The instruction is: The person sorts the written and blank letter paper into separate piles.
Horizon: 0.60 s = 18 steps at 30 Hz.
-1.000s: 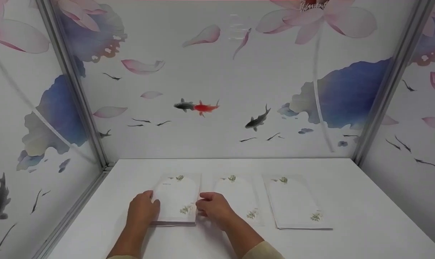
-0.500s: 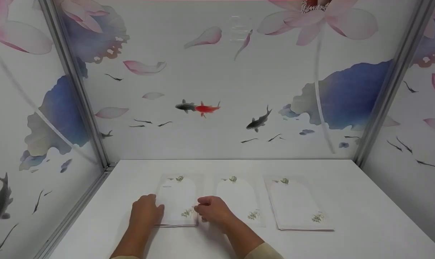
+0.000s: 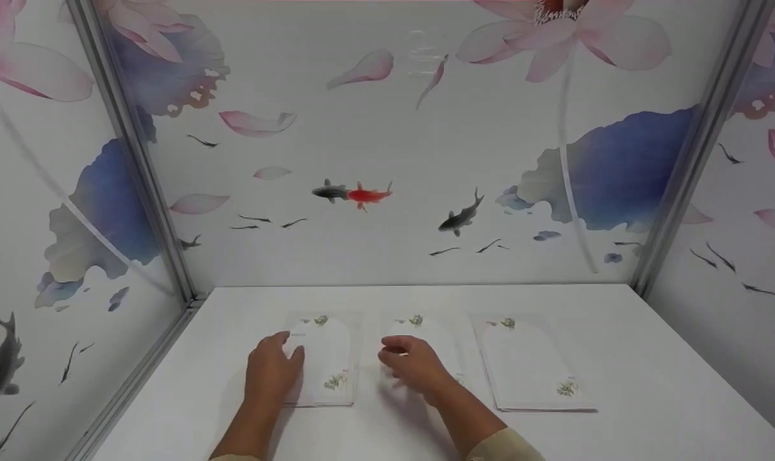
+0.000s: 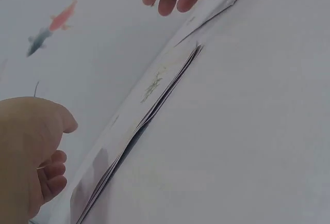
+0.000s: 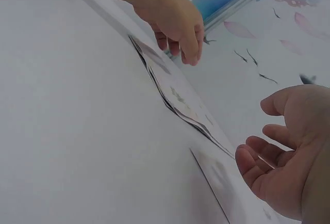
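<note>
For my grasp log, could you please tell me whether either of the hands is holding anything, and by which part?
Nothing is held. The left hand hovers over the left paper stack, the right hand over the middle sheet; both are relaxed.

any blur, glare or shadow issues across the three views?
Head view: even light, soft shadows under both hands, faint glare streaks on the back wall. Left wrist view: dim, left hand close and soft. Right wrist view: right hand soft, paper stack edge fairly sharp.

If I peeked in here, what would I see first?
Probably the red fish painted in the middle of the back wall, among pink petals. Below it, three decorated paper stacks lie in a row on the white table, with the left hand and right hand hovering over the left two.
</note>
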Available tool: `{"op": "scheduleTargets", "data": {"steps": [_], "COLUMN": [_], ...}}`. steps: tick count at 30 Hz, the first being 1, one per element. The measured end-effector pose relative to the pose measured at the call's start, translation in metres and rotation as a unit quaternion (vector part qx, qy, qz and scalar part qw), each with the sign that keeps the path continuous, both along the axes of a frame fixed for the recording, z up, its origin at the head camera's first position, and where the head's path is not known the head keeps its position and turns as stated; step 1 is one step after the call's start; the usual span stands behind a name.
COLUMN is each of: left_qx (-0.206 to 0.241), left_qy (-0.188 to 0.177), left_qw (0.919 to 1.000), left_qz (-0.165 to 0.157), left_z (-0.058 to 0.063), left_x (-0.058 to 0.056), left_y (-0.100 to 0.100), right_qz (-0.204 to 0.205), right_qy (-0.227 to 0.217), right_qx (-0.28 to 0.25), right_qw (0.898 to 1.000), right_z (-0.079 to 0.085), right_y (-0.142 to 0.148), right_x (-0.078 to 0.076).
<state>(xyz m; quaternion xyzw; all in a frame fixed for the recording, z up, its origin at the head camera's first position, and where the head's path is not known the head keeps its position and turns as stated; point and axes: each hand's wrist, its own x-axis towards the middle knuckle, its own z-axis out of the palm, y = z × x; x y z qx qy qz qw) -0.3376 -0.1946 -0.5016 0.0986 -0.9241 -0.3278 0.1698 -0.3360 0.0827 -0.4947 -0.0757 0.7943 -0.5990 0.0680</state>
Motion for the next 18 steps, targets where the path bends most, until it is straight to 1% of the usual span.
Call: {"op": "scheduleTargets", "data": {"steps": [2, 6, 10, 15, 18], "left_qx": [0.011, 0.032, 0.060, 0.084, 0.091], "left_qy": [0.015, 0.026, 0.023, 0.013, 0.016], "left_qw": [0.9997, 0.9983, 0.9960, 0.9933, 0.9913], "left_qz": [-0.014, -0.041, -0.062, -0.079, -0.094], "left_z": [0.001, 0.002, 0.002, 0.000, 0.000], "left_x": [-0.004, -0.010, -0.015, -0.021, -0.024], "left_y": [0.012, 0.039, 0.066, 0.099, 0.116], "right_qz": [-0.014, -0.043, -0.070, -0.102, -0.109], "right_qy": [0.007, 0.018, 0.016, -0.003, 0.004], "right_qx": [0.007, 0.013, 0.013, 0.029, 0.037], "right_qw": [1.000, 0.999, 0.997, 0.994, 0.993], "right_z": [0.001, 0.003, 0.003, 0.001, -0.001], "right_y": [0.016, 0.046, 0.073, 0.103, 0.119], "right_x": [-0.002, -0.007, -0.009, -0.007, -0.007]}}
